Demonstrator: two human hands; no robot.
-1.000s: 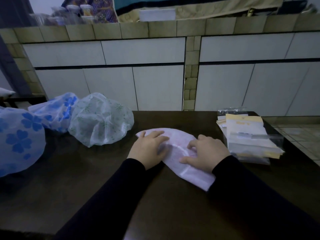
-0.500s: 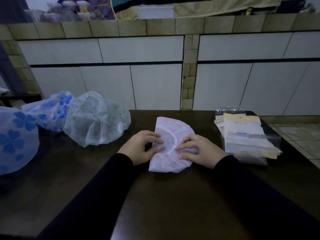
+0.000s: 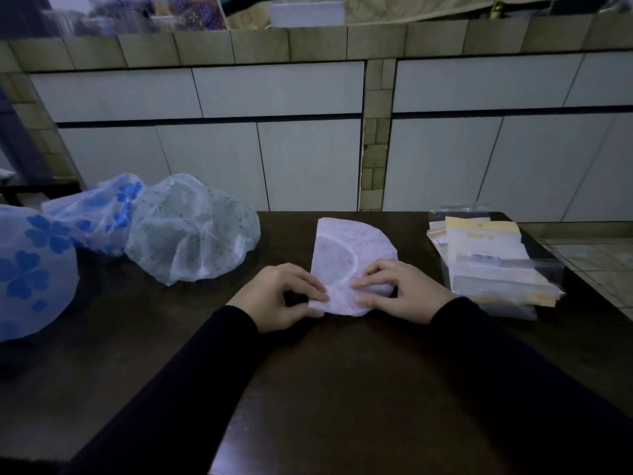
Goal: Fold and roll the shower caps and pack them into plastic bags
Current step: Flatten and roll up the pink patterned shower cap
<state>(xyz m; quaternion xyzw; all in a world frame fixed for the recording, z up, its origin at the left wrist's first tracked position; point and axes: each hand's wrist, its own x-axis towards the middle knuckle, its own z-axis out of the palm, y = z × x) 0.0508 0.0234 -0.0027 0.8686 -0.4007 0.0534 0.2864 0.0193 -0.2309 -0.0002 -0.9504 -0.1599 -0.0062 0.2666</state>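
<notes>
On table [image 3: 342, 389], pink cap [image 3: 346, 248] folded flat.

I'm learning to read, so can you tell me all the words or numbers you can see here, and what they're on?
No text here can be read.
Yellow-and-white card on top of the stack of clear plastic bags: small orange marks near its top, too blurred to read.
Pale rectangular box on the tiled ledge: no legible print.
Folded pink-patterned shower cap: only a speckled pattern, no words.

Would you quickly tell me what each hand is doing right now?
Left hand: pinching the near edge of the folded pink shower cap.
Right hand: pinching the same cap's near edge.
</notes>
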